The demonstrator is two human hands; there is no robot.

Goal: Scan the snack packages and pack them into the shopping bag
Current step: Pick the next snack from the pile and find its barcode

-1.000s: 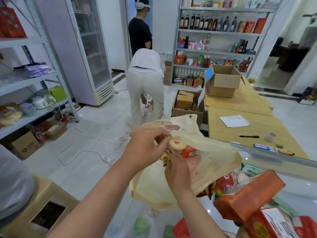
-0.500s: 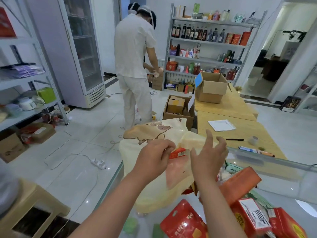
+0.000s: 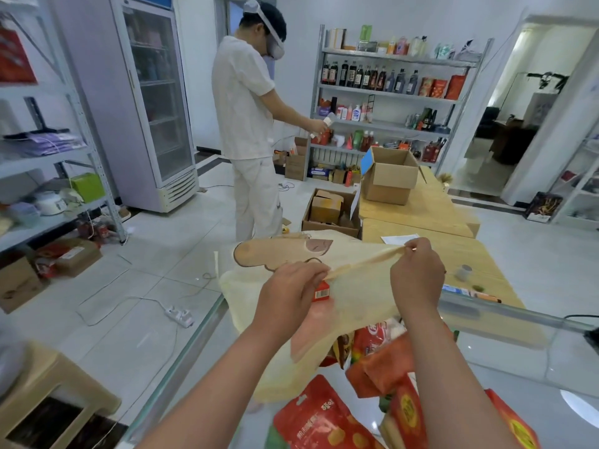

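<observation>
A pale yellow shopping bag [image 3: 353, 306] with a brown cartoon print hangs over the glass counter [image 3: 505, 361]. My left hand [image 3: 291, 290] pinches the bag's near rim. My right hand [image 3: 418, 273] grips the rim further right and stretches it taut. A small red snack box [image 3: 321, 291] shows inside the bag, right beside my left fingers. Several red and orange snack packages [image 3: 382, 367] lie on the counter under and in front of the bag. One red pouch [image 3: 321, 419] lies nearest me.
A person in white [image 3: 249, 131] stands by the stocked shelf [image 3: 389, 92]. Wooden tables [image 3: 431, 251] with an open cardboard box [image 3: 389, 179] lie beyond the counter. A fridge [image 3: 155, 102] and metal racks stand to the left. A power strip [image 3: 180, 315] lies on the floor.
My right hand went from inside the bag, to open above it, to gripping the rim and pulling it right. The person in white straightened up and turned toward the shelf.
</observation>
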